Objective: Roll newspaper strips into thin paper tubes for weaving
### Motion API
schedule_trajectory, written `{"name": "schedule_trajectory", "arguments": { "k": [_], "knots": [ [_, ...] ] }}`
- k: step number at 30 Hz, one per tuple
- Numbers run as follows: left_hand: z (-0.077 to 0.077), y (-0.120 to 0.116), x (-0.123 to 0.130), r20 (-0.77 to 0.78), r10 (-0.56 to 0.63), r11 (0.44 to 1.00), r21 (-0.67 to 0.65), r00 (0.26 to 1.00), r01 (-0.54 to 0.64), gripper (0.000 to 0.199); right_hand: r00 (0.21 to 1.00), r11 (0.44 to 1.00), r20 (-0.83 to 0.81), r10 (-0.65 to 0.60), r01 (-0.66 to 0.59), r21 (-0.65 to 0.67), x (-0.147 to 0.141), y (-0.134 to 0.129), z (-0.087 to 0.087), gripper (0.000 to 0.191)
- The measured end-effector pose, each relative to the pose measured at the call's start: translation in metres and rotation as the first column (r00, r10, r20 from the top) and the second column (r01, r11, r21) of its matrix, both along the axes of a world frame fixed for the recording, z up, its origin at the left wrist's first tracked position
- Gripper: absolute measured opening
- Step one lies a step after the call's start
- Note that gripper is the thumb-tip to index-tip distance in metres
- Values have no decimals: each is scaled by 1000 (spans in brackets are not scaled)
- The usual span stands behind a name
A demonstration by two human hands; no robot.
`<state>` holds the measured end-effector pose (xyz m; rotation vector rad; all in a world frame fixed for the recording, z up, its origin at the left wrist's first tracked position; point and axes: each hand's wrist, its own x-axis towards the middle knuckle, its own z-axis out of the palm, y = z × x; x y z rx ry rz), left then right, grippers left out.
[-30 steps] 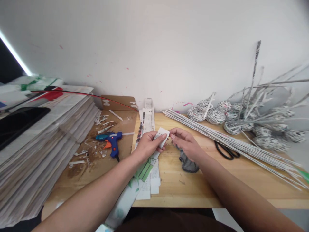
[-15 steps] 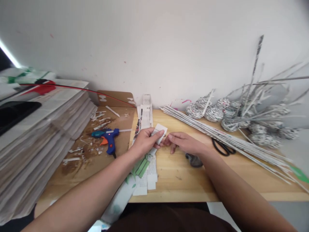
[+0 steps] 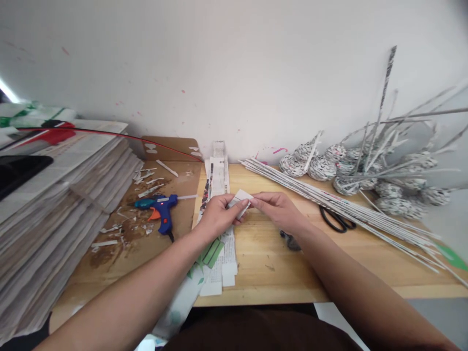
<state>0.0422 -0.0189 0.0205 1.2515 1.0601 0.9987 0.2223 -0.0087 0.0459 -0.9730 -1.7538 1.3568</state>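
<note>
My left hand [image 3: 220, 212] is closed on a small white piece of paper [image 3: 242, 196] with a dark line across it, thumb on top. The fingers of my right hand [image 3: 278, 208] pinch the paper's right corner. Below my left wrist is paper with green print [image 3: 213, 252]; I cannot tell whether it joins the piece in my hands. Under both lies a stack of newspaper strips [image 3: 219, 175], running from the wall toward the table's front edge. A small dark grey lump [image 3: 290, 241] sits beneath my right wrist, partly hidden.
A blue glue gun [image 3: 165, 210] with a lit red light lies on brown cardboard [image 3: 186, 187] among paper scraps. A tall newspaper pile [image 3: 91, 180] stands left. On the right are rolled paper sticks [image 3: 329, 204], black-handled scissors [image 3: 336, 220] and several woven paper balls [image 3: 323, 168].
My right hand has moved left, and its fingers have closed on the corner of the paper. My left hand keeps its hold. The view has shifted slightly.
</note>
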Motion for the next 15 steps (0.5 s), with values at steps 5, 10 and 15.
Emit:
{"name": "schedule_trajectory", "arguments": {
  "k": [5, 10, 15],
  "knots": [
    [-1, -1, 2, -54, -3, 1000, 24, 999, 4, 35, 996, 995, -17, -90, 90, -33, 0, 2, -9, 24],
    [2, -2, 1, -53, -26, 1000, 11, 998, 27, 36, 994, 991, -49, -93, 88, -103, -1, 3, -11, 24],
    [3, -3, 2, -43, -35, 999, -12, 998, 34, 36, 981, 974, -114, -156, 133, -184, -3, 3, -9, 22]
  ]
}}
